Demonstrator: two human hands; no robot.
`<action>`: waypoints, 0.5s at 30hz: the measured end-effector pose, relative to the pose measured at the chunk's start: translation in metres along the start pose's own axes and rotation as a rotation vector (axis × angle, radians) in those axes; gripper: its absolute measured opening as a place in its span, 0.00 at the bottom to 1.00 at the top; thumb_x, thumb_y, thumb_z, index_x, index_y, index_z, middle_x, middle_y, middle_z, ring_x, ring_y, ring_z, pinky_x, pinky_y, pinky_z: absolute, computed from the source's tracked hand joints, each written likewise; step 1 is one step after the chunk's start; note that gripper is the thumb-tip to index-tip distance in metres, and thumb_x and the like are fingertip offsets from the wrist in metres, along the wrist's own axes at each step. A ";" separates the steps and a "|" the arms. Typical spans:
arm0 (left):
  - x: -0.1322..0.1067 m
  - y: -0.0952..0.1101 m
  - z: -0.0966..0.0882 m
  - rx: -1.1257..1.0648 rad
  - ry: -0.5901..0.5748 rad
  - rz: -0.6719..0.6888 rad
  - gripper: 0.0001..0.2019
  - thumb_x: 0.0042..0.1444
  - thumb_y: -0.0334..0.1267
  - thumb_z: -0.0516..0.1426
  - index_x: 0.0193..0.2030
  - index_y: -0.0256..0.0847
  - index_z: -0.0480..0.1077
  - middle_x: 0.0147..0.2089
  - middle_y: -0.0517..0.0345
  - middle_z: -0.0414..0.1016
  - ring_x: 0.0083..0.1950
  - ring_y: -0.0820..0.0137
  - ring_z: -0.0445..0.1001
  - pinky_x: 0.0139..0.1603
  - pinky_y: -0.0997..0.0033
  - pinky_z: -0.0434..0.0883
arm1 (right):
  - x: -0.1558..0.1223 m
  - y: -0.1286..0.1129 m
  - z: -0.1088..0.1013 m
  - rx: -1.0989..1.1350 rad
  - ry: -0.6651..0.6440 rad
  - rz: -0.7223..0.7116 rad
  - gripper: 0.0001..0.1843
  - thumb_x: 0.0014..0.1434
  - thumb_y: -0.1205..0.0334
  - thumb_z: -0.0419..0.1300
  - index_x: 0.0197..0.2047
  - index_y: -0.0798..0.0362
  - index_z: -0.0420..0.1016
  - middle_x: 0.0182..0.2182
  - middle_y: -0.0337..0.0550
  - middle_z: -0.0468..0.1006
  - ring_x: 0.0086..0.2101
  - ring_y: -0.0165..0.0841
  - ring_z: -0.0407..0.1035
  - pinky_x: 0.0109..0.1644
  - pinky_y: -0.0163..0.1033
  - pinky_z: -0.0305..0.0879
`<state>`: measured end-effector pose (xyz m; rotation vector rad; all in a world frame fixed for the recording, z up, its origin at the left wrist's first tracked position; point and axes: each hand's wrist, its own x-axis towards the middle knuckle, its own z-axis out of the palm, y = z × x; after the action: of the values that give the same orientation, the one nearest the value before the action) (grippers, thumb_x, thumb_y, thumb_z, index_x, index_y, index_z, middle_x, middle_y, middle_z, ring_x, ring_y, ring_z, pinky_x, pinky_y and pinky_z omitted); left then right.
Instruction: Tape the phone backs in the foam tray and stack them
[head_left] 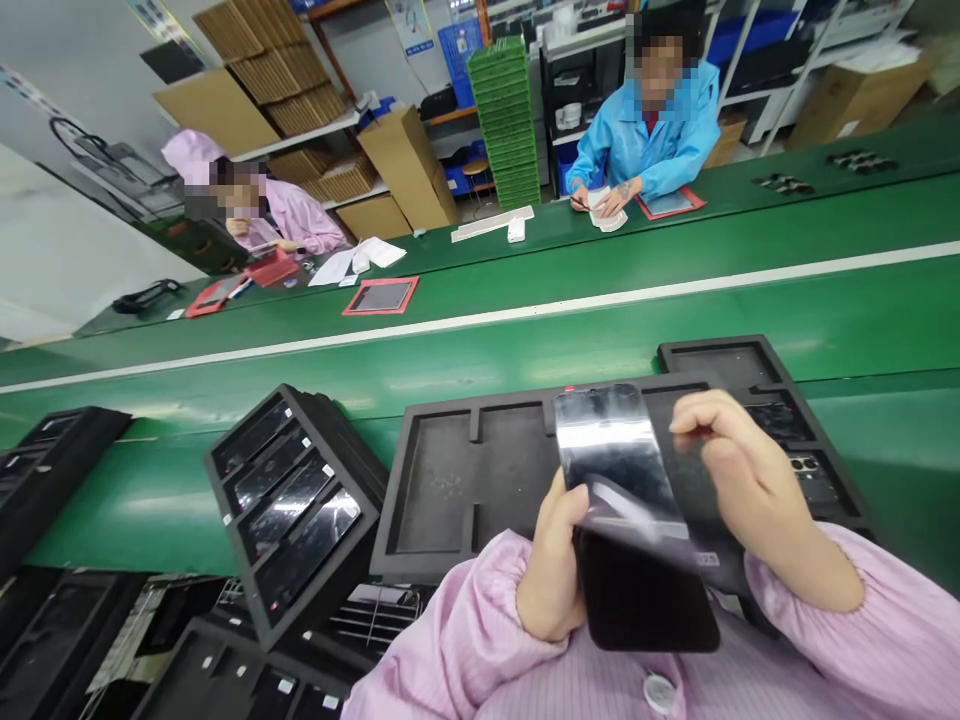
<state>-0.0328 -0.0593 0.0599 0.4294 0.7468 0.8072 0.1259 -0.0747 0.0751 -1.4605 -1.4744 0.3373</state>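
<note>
My left hand (pixel 551 555) grips a black phone (pixel 645 600) by its left edge, close to my chest. My right hand (pixel 739 480) pinches a glossy protective film (pixel 615 450) that curls up and away from the phone's upper face. Both sleeves are pink. Behind my hands lies an empty black foam tray (pixel 457 470) with large recesses.
A tilted stack of black foam trays (pixel 296 500) holds several phones at the left, with more trays (pixel 52 470) beside and below it. The green conveyor belt (pixel 525 330) runs across. Two people sit opposite, by red-framed trays (pixel 381 297), cardboard boxes and a green tray stack (pixel 506 120).
</note>
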 end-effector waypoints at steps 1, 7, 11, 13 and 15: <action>0.001 -0.001 -0.003 0.009 0.008 0.008 0.17 0.46 0.46 0.61 0.40 0.39 0.71 0.38 0.55 0.76 0.44 0.59 0.73 0.49 0.62 0.67 | -0.003 0.001 0.000 0.073 -0.061 0.141 0.09 0.59 0.56 0.49 0.32 0.51 0.63 0.22 0.36 0.65 0.23 0.30 0.62 0.25 0.35 0.59; 0.006 -0.008 -0.024 0.043 0.051 0.075 0.26 0.42 0.51 0.64 0.48 0.42 0.69 0.44 0.51 0.76 0.47 0.57 0.73 0.49 0.61 0.68 | -0.027 -0.003 0.010 0.398 -0.442 0.647 0.15 0.55 0.48 0.53 0.36 0.52 0.61 0.19 0.33 0.65 0.20 0.28 0.59 0.22 0.32 0.55; 0.003 -0.001 -0.028 0.066 0.235 -0.010 0.25 0.38 0.38 0.67 0.47 0.40 0.71 0.40 0.51 0.78 0.42 0.56 0.76 0.44 0.60 0.72 | -0.034 0.014 -0.008 0.447 -0.158 0.701 0.21 0.54 0.42 0.53 0.38 0.53 0.62 0.25 0.38 0.71 0.27 0.32 0.67 0.29 0.35 0.64; 0.001 0.006 -0.027 0.048 0.261 -0.031 0.24 0.37 0.37 0.66 0.46 0.39 0.72 0.38 0.51 0.78 0.40 0.55 0.77 0.42 0.60 0.72 | -0.037 0.031 -0.023 0.184 0.023 0.650 0.22 0.54 0.42 0.51 0.40 0.52 0.64 0.24 0.38 0.70 0.26 0.33 0.67 0.29 0.35 0.65; -0.001 0.013 -0.026 0.036 0.239 -0.036 0.23 0.36 0.36 0.66 0.44 0.39 0.73 0.37 0.50 0.78 0.40 0.54 0.77 0.42 0.60 0.72 | -0.041 0.051 -0.031 -0.145 0.069 0.557 0.21 0.56 0.44 0.47 0.39 0.52 0.66 0.20 0.37 0.69 0.24 0.34 0.67 0.27 0.36 0.65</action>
<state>-0.0588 -0.0507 0.0509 0.3542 0.9895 0.8201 0.1713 -0.1114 0.0327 -1.9727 -1.0328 0.5167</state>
